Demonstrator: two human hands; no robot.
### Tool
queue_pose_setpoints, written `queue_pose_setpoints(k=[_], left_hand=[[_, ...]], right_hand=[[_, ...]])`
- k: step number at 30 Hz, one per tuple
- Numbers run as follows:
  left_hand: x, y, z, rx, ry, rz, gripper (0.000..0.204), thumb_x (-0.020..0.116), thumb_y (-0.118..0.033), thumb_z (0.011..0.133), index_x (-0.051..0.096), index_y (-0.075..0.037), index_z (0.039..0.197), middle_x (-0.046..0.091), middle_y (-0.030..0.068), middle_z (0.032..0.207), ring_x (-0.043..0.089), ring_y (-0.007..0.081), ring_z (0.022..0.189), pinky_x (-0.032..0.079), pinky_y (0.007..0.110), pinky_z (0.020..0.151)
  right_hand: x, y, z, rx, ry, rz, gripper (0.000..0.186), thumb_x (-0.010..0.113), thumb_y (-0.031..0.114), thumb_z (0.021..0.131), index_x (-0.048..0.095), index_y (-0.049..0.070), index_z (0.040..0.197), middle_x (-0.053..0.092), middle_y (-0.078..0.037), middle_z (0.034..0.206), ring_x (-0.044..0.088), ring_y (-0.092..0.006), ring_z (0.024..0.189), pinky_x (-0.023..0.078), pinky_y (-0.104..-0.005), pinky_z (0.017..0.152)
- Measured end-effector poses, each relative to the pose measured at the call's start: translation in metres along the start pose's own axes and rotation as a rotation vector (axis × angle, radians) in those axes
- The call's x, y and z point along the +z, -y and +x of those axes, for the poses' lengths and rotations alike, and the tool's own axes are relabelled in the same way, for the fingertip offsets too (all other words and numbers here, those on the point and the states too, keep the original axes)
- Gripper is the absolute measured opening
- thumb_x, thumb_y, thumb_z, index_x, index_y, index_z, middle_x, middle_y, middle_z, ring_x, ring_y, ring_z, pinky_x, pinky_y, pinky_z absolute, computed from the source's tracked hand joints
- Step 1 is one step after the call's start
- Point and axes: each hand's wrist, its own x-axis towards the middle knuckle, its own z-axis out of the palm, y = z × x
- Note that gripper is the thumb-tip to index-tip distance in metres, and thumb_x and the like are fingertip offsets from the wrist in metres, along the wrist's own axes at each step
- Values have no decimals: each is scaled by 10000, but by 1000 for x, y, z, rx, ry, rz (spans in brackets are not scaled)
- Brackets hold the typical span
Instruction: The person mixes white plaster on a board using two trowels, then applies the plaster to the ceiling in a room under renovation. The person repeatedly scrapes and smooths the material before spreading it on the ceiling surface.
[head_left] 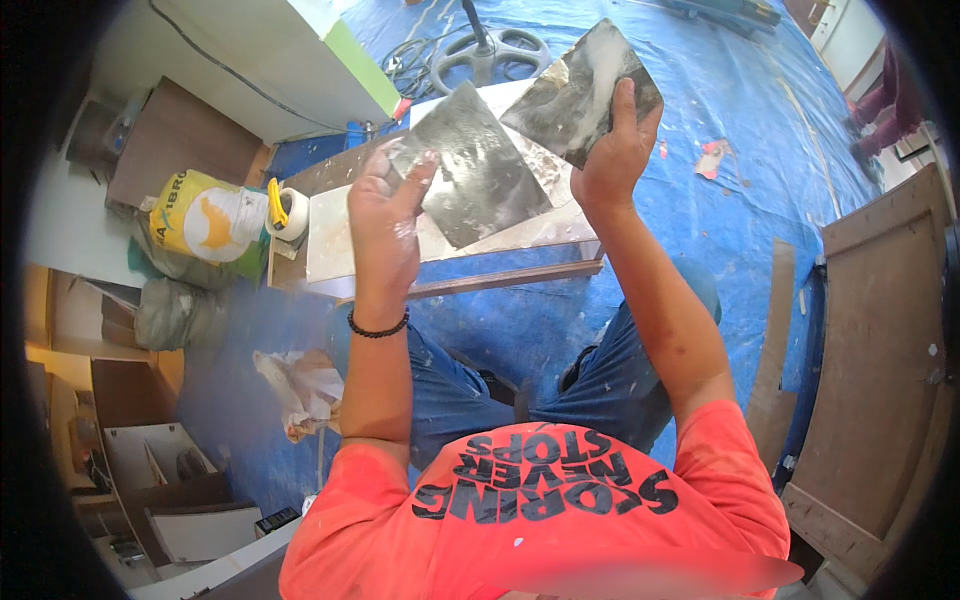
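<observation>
My left hand (385,215) grips a thin, shiny grey square plate (480,170) by its left corner, thumb on top. In my right hand (618,155) is a second grey square plate (570,85), held at its right side and smeared with white paste. The two plates are close together and raised over a low work table (330,245) with a white, stained top and wooden edges. A white tape roll (292,224) and a yellow utility knife (276,206) rest near the table's left end. Fingers under both plates are hidden.
A yellow and white sack (205,218) stands left of the table. Beyond it is a round dark stand base (490,62) with cables. Blue sheeting (720,250) covers the floor. A wooden door panel (880,370) lies right; another person's legs (888,115) show far right. Crumpled paper (300,390) lies left.
</observation>
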Motion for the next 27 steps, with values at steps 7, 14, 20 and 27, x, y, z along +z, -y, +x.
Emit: queue_pose_setpoints(k=[7, 14, 20, 27], left_hand=[[10, 19, 20, 31, -13, 63, 374, 688, -17, 961, 570, 70, 1305, 709, 85, 1099, 670, 102, 940, 542, 235, 829], [-19, -9, 57, 359, -88, 249, 254, 674, -16, 968, 632, 59, 1207, 718, 79, 1063, 680, 119, 940, 561, 259, 814], [-18, 14, 43, 805, 324, 1321, 188, 738, -96, 869, 743, -55, 1053, 718, 189, 988, 690, 371, 887, 558, 410, 812], [-36, -10, 48, 347, 18, 1163, 217, 720, -166, 945, 723, -2, 1087, 760, 147, 959, 714, 239, 816, 530, 330, 750]], right_hand=[[12, 8, -18, -18, 339, -571, 434, 509, 318, 1091, 553, -42, 1329, 632, -136, 1229, 580, -208, 1148, 437, -319, 1013], [-16, 6, 25, -154, 327, -838, 465, 472, 388, 1085, 617, -23, 1248, 724, -250, 1043, 698, -385, 986, 510, -446, 889], [-33, -1, 46, -184, 179, -954, 440, 465, 358, 1089, 631, -23, 1234, 720, -245, 1092, 684, -387, 1032, 489, -436, 939], [-52, -6, 56, -147, 128, -1010, 568, 502, 407, 1080, 558, -84, 1361, 669, -211, 1275, 629, -285, 1151, 446, -362, 1034]])
